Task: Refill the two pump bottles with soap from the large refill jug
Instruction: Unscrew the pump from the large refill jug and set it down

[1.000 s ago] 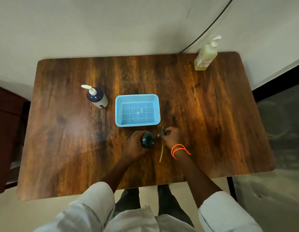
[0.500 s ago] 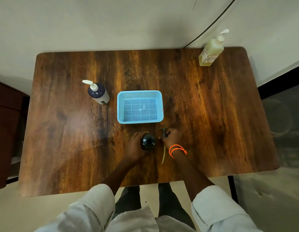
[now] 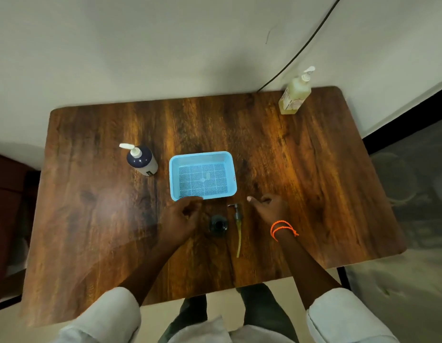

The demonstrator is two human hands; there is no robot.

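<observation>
Both hands had let go. The left hand [image 3: 184,215] hovered loosely curled and empty just left of the open bottle [image 3: 218,225], which half a second earlier it had gripped; the right hand [image 3: 268,209], also empty with the thumb out, had drawn away to the right of the pump [image 3: 237,227] it had been setting down. The pump lay flat on the bench [image 3: 91,231] just right of the bottle, its tube pointing near. So one bottle stood uncapped, ready for soap. Just beyond the hands sat a blue basket [image 3: 232,174]; to its left stood the second bottle [image 3: 142,160], pump on. The yellowish jug [image 3: 293,96] stood well apart at the far right corner, untouched, probably next.
</observation>
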